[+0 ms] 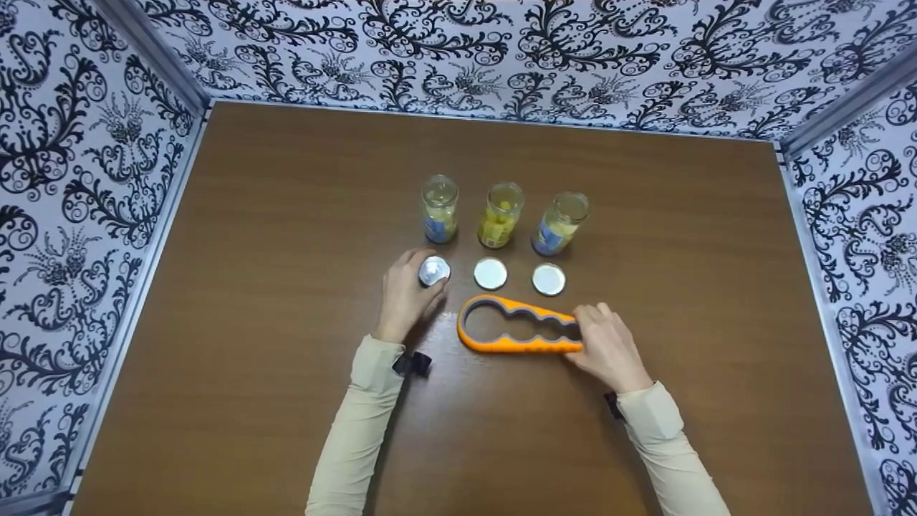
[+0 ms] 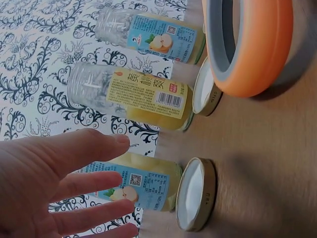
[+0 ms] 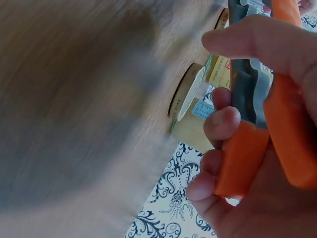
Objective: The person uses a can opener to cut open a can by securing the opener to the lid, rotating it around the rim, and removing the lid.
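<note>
My left hand is beside the leftmost metal lid, with thumb and fingers apart on either side of it. In the left wrist view this lid lies inner side up on the table, and the fingers are spread without gripping it. My right hand grips the handle end of an orange and grey jar opener, its looped end pointing left. Two more lids, a middle one and a right one, lie white side up beyond the opener.
Behind the lids stand three lidless glass jars of fruit: a blue-labelled left jar, a yellow-labelled middle jar and a blue-labelled right jar. The brown table is bordered by black-and-white patterned panels at the back and sides.
</note>
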Action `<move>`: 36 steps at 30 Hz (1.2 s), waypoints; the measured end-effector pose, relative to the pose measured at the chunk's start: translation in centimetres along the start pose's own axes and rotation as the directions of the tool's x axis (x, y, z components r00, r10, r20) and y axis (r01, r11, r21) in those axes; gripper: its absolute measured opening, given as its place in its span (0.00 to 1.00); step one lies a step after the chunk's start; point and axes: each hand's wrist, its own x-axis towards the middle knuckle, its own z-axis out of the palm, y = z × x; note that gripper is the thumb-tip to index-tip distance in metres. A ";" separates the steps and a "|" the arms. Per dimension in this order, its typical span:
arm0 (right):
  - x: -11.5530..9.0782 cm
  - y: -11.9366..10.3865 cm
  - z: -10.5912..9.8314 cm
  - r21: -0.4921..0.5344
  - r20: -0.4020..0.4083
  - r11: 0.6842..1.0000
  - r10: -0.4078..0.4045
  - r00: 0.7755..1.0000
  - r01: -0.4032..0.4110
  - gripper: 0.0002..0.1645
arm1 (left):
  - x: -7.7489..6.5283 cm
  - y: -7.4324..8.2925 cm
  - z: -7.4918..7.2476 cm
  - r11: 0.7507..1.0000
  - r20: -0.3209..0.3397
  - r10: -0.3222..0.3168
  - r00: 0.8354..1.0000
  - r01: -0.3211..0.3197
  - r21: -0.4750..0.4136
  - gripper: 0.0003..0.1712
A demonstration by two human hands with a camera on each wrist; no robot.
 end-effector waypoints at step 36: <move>0.5 1.2 0.3 0.219 0.172 0.975 -0.001 0.985 -0.037 0.37 | -0.7 -0.6 -0.5 1.000 0.009 0.004 1.000 -0.004 -0.016 0.23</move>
